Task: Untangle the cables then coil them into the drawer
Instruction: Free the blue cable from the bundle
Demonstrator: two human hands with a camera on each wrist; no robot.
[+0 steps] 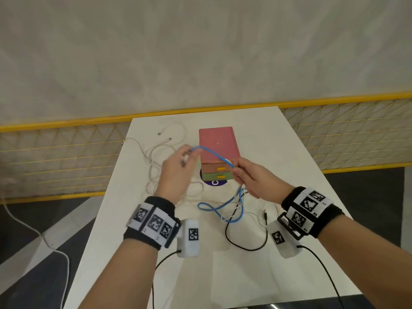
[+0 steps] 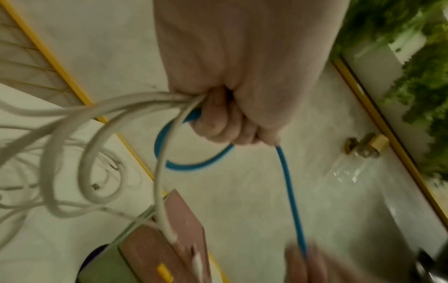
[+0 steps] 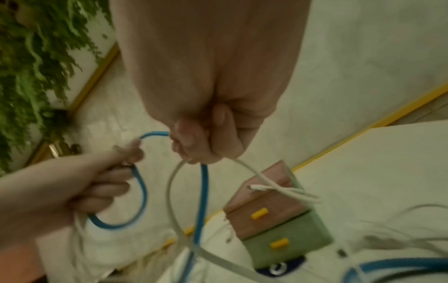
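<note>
On the white table [image 1: 278,152] there is 1 small drawer unit [image 1: 217,143]. It shows 2 drawer fronts, 1 brown [image 1: 215,168] and 1 green [image 1: 217,176], and each front has 1 yellow handle, so 2 handles. There is 1 blue cable [image 1: 214,152] and 1 black cable [image 1: 245,247]. The white cables [image 1: 156,152] lie tangled together, so their number cannot be counted; 2 loose plug ends [image 1: 165,136] are seen at the far side. 2 hands are in view, 1 left hand [image 1: 178,172] and 1 right hand [image 1: 254,177], with 2 black wristbands.

Blue cable [image 1: 214,152], seemingly tangled with white cables [image 1: 156,157], before shut drawers [image 1: 219,172].
</note>
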